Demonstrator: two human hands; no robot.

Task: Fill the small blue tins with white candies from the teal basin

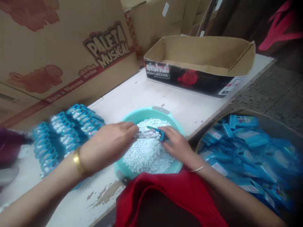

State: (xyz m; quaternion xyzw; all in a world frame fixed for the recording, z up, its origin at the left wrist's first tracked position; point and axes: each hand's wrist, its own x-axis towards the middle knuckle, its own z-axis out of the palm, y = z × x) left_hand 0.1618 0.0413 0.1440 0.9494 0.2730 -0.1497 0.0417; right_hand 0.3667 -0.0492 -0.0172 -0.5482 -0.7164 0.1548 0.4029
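Note:
A turquoise basin [181,126] on the table holds many small white pellets [151,157]. Above them, my right hand [174,142] grips one end of a small blue case [156,130] with white pellets in it. My left hand [113,142], a gold bracelet on its wrist, is closed round a pellet-filled scoop or container [142,135] that meets the case; its exact shape is blurred. Left of the basin, rows of blue cases filled with pellets [68,132] stand on the table, partly behind my left forearm.
At the right, a large container [241,110] holds a heap of blue cases [251,157]. An open black-printed carton [184,77] sits at the back of the table [123,97]. A tall cardboard box [59,41] stands at the left back.

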